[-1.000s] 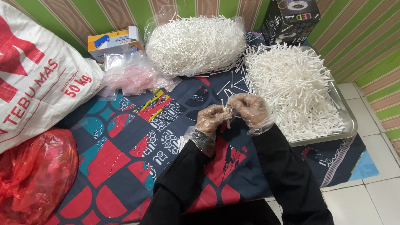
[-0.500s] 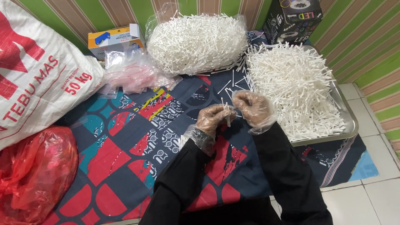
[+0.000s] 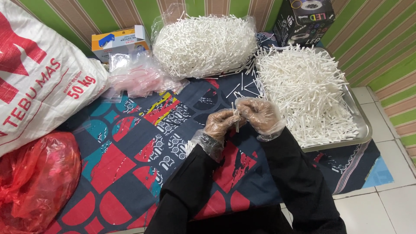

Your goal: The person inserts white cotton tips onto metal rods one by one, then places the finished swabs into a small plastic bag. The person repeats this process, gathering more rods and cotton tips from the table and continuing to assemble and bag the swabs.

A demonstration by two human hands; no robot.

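Note:
My left hand (image 3: 220,124) and my right hand (image 3: 259,115), both in clear plastic gloves and black sleeves, meet over a patterned cloth (image 3: 130,173). Together they pinch a small bunch of thin white sticks (image 3: 236,118), held upright between the fingertips. Just right of my right hand, a metal tray (image 3: 362,123) holds a heap of the same white sticks (image 3: 303,86). A clear bag full of white sticks (image 3: 203,43) lies beyond my hands.
A large white woven sack (image 3: 39,82) lies at the left, with a red plastic bag (image 3: 34,182) below it. A pile of small clear bags (image 3: 138,78) and a yellow-blue box (image 3: 119,41) sit at the back. A black box (image 3: 305,19) stands by the striped wall.
My hands have shifted slightly to the right and the bunch of sticks has been turned a little between my fingers. Nothing else has moved.

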